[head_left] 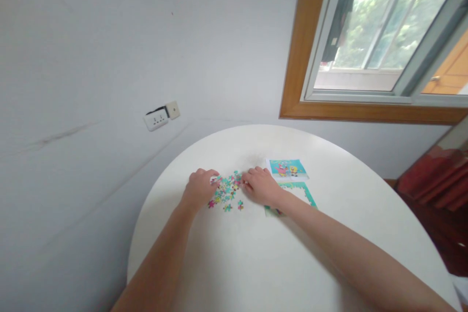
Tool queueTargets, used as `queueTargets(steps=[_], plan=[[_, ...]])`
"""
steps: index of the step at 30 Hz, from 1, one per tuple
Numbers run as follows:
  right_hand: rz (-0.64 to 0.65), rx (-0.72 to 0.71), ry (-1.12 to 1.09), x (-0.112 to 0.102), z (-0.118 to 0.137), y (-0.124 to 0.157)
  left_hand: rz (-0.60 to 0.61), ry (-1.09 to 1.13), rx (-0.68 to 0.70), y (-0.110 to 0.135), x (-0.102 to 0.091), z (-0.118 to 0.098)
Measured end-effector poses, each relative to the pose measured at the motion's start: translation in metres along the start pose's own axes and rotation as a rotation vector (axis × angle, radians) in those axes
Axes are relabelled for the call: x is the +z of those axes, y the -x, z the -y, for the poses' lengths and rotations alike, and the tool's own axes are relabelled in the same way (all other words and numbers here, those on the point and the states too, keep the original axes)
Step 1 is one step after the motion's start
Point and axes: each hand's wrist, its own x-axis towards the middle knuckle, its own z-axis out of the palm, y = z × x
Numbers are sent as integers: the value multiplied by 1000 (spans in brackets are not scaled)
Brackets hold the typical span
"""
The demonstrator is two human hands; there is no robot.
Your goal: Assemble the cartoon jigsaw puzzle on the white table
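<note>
A pale wall [109,34] fills the far side, and in front of it a round white counter [237,273] takes up most of the lower view. A window [365,34] in a wooden surround stands up to the right, with red fabric [438,180] below it at the edge.

On the counter, right of centre, lies a teal-edged jigsaw [309,195], partly covered by the right hand and forearm. Its visible top and right edges look joined, while the inside shows white with a toothed outline, so the border seems largely done and the middle appears unfilled. Just beyond it lies a picture sheet [288,169] with a pink and a yellow cartoon figure on teal.

To the left, a heap of loose pieces [226,187] is what remains outside the jigsaw. The left hand [199,187] curves round the heap's left side, thumb and fingers parted in a fairly wide grip. The right hand [261,185] rests at its right side, fingers bent into a narrower grip; whether either pinches a piece, I cannot tell.

Smallest are the strays: a single piece [240,205] near the heap's front right, and a pink piece [211,204] at its front left.
</note>
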Motion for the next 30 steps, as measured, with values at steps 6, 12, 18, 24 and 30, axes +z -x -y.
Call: queueTargets(steps=[6, 12, 18, 24, 30], plan=[[-16, -71, -45, 9, -3, -20, 32, -49, -94, 8, 1, 1], [3, -107, -51, 2, -14, -21, 68, -2, -6, 9, 4, -11], [45, -141, -108, -4, -33, -36, 87, 84, 69, 5, 8, -15], [71, -208, -114, 7, -32, -46, 174, 82, 31, 6, -10, 2], [22, -252, -152, -2, -47, -32, 211, 40, -44, 9, -16, 18]])
